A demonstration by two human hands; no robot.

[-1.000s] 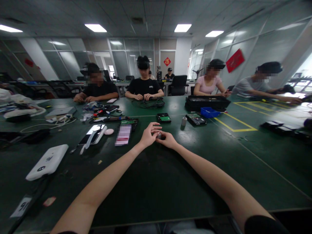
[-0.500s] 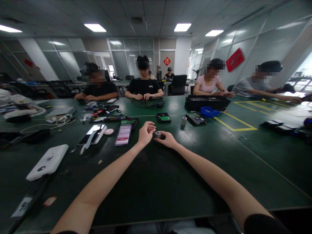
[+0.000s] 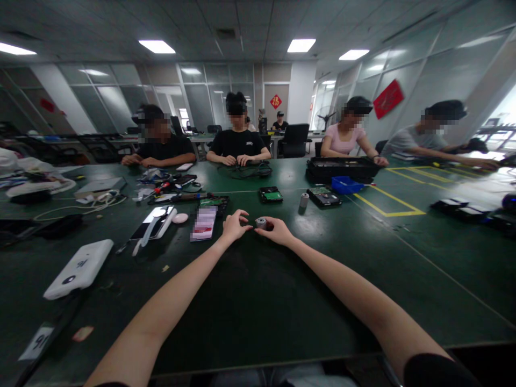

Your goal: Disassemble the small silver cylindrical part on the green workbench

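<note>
My right hand [image 3: 276, 232] is wrapped around a small grey metal cylinder [image 3: 261, 222], thumb and fingers on its sides; its round top faces up. To the left of it, my left hand [image 3: 235, 225] is open, with thumb and fingers curved apart and nothing between them. A second metal cylinder [image 3: 303, 200] stands upright on the green table [image 3: 258, 301], beyond my right hand. Beside that cylinder lies a hard drive [image 3: 324, 196], and another hard drive [image 3: 271, 194] with a green circuit board is straight ahead of my hands.
A phone [image 3: 203, 223] lies left of my left hand, near a white power bank [image 3: 165, 221] and a larger white device [image 3: 79, 269]. Tools and cables [image 3: 173, 185] lie farther back. A blue tray [image 3: 346, 185] sits before a black case [image 3: 342, 169]. Several people sit opposite.
My left hand has drawn away from the cylinder to the left, and its fingers have parted. My right hand stays at the cylinder. The person in pink has moved a hand to the black case.
</note>
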